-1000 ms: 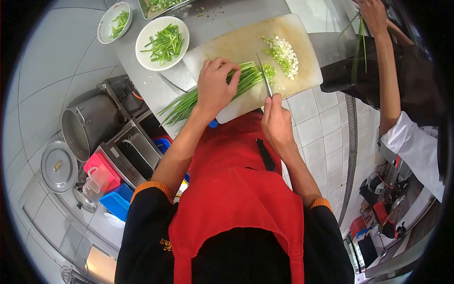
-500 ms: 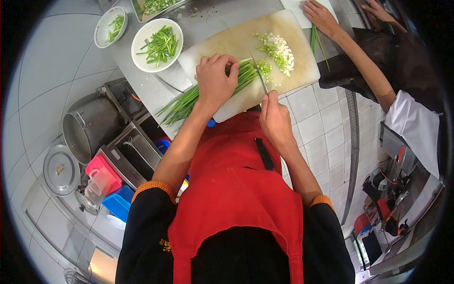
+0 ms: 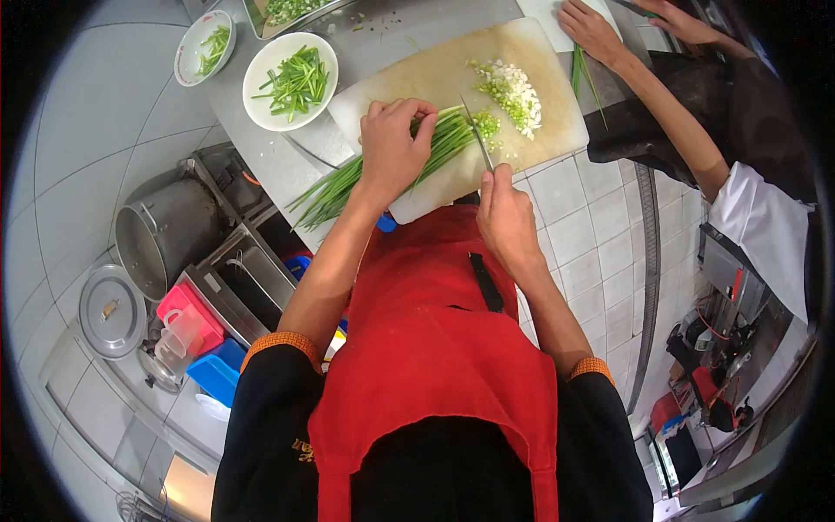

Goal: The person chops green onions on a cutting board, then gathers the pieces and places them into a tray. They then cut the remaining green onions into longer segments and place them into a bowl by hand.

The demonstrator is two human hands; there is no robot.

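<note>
My left hand [image 3: 397,148] is closed over a bunch of green scallions [image 3: 450,144], pressing it to the cutting board [image 3: 396,83]. The bunch's long green leaves trail to the left past the board's edge. In my right hand [image 3: 508,213] is the handle of a knife [image 3: 477,132]. Its thin blade stands at the cut end of the bunch, touching or very close to it. Chopped scallion [image 3: 511,94], white and pale green, lies in a heap to the right of the blade, with a smaller green pile right beside it.
A white bowl [image 3: 261,109] of cut green pieces stands left of the board, with a smaller bowl [image 3: 182,63] beyond. A metal tray [image 3: 258,24] holds more chopped greens. At right, a co-worker's hand [image 3: 591,28] rests over a white board, and the other holds a knife.
My hands and the knife have barely moved. At the upper right, the co-worker's far hand has shifted slightly left and its knife now shows.
</note>
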